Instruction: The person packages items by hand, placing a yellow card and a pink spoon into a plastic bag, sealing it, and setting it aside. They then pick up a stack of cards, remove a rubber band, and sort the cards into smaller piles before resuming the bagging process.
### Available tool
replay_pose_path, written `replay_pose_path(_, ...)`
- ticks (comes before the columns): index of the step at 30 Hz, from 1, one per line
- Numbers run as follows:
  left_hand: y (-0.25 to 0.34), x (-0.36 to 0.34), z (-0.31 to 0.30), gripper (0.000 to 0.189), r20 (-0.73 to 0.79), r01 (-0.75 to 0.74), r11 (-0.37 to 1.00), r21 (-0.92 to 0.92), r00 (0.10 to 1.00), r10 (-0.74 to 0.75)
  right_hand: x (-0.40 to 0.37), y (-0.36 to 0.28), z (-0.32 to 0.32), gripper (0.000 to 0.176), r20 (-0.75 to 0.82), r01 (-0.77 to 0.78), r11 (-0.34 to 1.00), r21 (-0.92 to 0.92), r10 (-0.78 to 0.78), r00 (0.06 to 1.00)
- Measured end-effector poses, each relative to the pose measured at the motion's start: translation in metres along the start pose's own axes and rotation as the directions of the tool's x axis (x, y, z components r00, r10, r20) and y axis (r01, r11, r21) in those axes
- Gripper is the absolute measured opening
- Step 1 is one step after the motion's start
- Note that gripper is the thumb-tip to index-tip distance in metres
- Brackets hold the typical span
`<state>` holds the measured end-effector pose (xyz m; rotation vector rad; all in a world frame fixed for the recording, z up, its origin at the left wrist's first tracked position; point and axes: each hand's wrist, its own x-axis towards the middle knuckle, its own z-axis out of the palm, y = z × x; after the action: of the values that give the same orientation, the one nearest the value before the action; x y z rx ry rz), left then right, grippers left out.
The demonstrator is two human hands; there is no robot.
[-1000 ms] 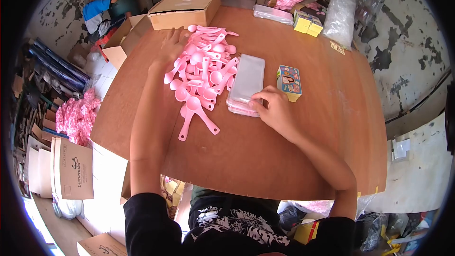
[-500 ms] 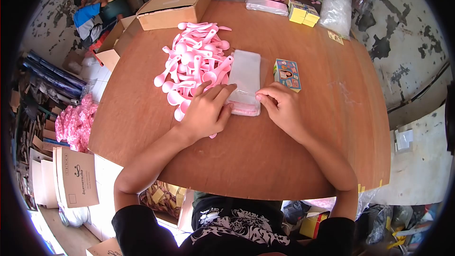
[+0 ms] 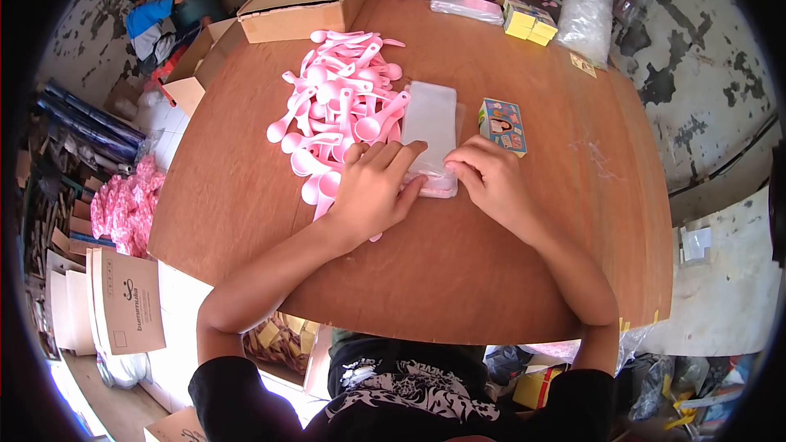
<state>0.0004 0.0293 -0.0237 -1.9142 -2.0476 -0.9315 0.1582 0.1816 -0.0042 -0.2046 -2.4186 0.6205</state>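
Observation:
A stack of clear plastic bags (image 3: 431, 106) lies on the table in front of me, pink along its near edge. My left hand (image 3: 375, 195) rests over the stack's near left part, fingers stretched and thumb apart, holding nothing visible. At the right edge of the stack, my right hand (image 3: 493, 186) pinches the rim of the top plastic bag between thumb and forefinger. A heap of pink measuring spoons (image 3: 344, 98) spreads just beyond and left of my left hand. Right of the bags, a small blue printed box (image 3: 503, 126) lies near my right hand.
On the wooden table (image 3: 573, 237), a cardboard box (image 3: 307, 8) stands at the far left. Yellow boxes (image 3: 530, 21), a flat plastic pack (image 3: 465, 6) and a large bag roll (image 3: 586, 16) sit along the far edge. Another person (image 3: 154, 24) is at the far left.
My left hand has shifted slightly right over the bags, with its thumb moving along their near edge. My right hand keeps its pinch at the right edge. The view has tilted slightly.

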Motion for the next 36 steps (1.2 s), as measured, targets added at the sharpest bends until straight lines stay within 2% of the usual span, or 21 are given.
replay_pose_path(4, 0.000, 0.003, -0.003, 0.052, -0.107, 0.003, 1.000, 0.004, 0.994, -0.003, 0.008, -0.007, -0.015, 0.004, -0.075, 0.011, 1.000, 0.026, -0.009, 0.997)
replay_pose_path(6, 0.006, 0.011, -0.016, 0.044, -0.255, -0.161, 0.984, -0.081, 0.957, 0.136, 0.009, -0.017, -0.027, 0.005, 0.068, 0.073, 0.988, 0.136, -0.082, 0.994)
replay_pose_path(7, 0.001, 0.014, -0.014, 0.044, -0.254, -0.164, 0.983, -0.082, 0.957, 0.139, 0.011, -0.024, -0.034, 0.005, 0.066, 0.071, 0.989, 0.133, -0.080, 0.995)
replay_pose_path(9, -0.007, 0.018, -0.013, 0.028, -0.170, -0.248, 0.795, -0.553, 0.968, 0.184, 0.012, -0.035, -0.049, 0.012, 0.231, 0.016, 0.966, 0.258, -0.078, 0.970)
replay_pose_path(10, -0.006, 0.017, -0.012, 0.028, -0.172, -0.251, 0.792, -0.556, 0.967, 0.186, 0.013, -0.035, -0.055, 0.012, 0.231, 0.014, 0.967, 0.254, -0.075, 0.970)
replay_pose_path(12, 0.006, 0.019, -0.023, 0.013, 0.011, 0.103, 0.565, -0.819, 0.986, -0.164, 0.019, -0.027, -0.070, 0.020, 0.133, -0.029, 0.999, -0.046, 0.035, 0.991)
replay_pose_path(13, 0.010, 0.025, -0.030, 0.014, 0.165, 0.272, 0.410, -0.871, 0.946, -0.278, 0.017, -0.006, -0.073, 0.027, 0.077, 0.044, 0.980, -0.196, -0.029, 0.997)
replay_pose_path(14, 0.011, 0.028, -0.031, 0.014, 0.163, 0.268, 0.408, -0.873, 0.948, -0.274, 0.014, 0.001, -0.079, 0.027, 0.076, 0.043, 0.979, -0.201, -0.028, 0.997)
replay_pose_path(16, 0.013, 0.033, -0.031, 0.016, 0.163, 0.280, 0.306, -0.910, 0.920, -0.357, 0.009, 0.011, -0.087, 0.030, 0.244, -0.010, 0.870, -0.492, 0.150, 0.958)
replay_pose_path(17, 0.013, 0.032, -0.031, 0.023, 0.201, 0.333, 0.280, -0.900, 0.889, -0.411, 0.006, 0.018, -0.083, 0.031, 0.236, -0.084, 0.893, -0.443, 0.207, 0.950)
replay_pose_path(22, 0.017, 0.024, -0.030, 0.032, 0.258, 0.425, 0.301, -0.854, 0.847, -0.464, 0.005, 0.034, -0.083, 0.027, 0.234, -0.089, 0.895, -0.437, 0.208, 0.950)
replay_pose_path(24, 0.019, 0.020, -0.030, 0.033, 0.293, 0.396, 0.171, -0.902, 0.853, -0.433, 0.006, 0.033, -0.086, 0.026, 0.248, -0.113, 0.907, -0.405, 0.228, 0.941)
replay_pose_path(25, 0.018, 0.018, -0.027, 0.033, 0.292, 0.396, 0.172, -0.902, 0.853, -0.433, 0.006, 0.033, -0.089, 0.021, 0.210, -0.074, 0.892, -0.445, 0.184, 0.960)
replay_pose_path(27, 0.013, 0.013, -0.017, 0.034, 0.233, 0.371, 0.293, -0.881, 0.880, -0.415, 0.009, 0.022, -0.089, 0.017, 0.177, -0.031, 0.875, -0.483, 0.132, 0.975)
replay_pose_path(28, 0.012, 0.011, -0.016, 0.034, 0.231, 0.373, 0.293, -0.881, 0.877, -0.421, 0.011, 0.007, -0.086, 0.014, -0.111, -0.176, 0.948, -0.265, 0.151, 0.982)
replay_pose_path(29, 0.012, 0.009, -0.016, 0.035, 0.271, 0.389, 0.285, -0.876, 0.885, -0.378, 0.013, -0.007, -0.084, 0.013, -0.376, -0.245, 0.969, -0.003, 0.226, 0.899)
replay_pose_path(30, 0.011, 0.008, -0.016, 0.036, 0.309, 0.406, 0.278, -0.871, 0.891, -0.333, 0.013, -0.019, -0.086, 0.013, -0.371, -0.242, 0.970, 0.001, 0.225, 0.901)
replay_pose_path(32, 0.015, 0.006, -0.020, 0.036, 0.396, 0.478, 0.268, -0.837, 0.865, -0.307, 0.012, -0.040, -0.090, 0.018, -0.240, -0.133, 0.857, 0.497, 0.284, 0.928)
replay_pose_path(34, 0.026, 0.006, -0.027, 0.038, 0.438, 0.478, 0.330, -0.814, 0.878, -0.193, 0.010, -0.051, -0.084, 0.019, -0.161, -0.193, 0.837, 0.512, 0.315, 0.935)
replay_pose_path(35, 0.027, 0.004, -0.021, 0.045, 0.460, 0.483, 0.220, -0.847, 0.875, -0.153, 0.010, -0.051, -0.078, 0.019, -0.142, -0.206, 0.849, 0.487, 0.310, 0.940)
replay_pose_path(36, 0.025, 0.002, -0.018, 0.045, 0.460, 0.484, 0.220, -0.847, 0.875, -0.152, 0.008, -0.049, -0.073, 0.019, -0.122, -0.217, 0.860, 0.462, 0.304, 0.945)
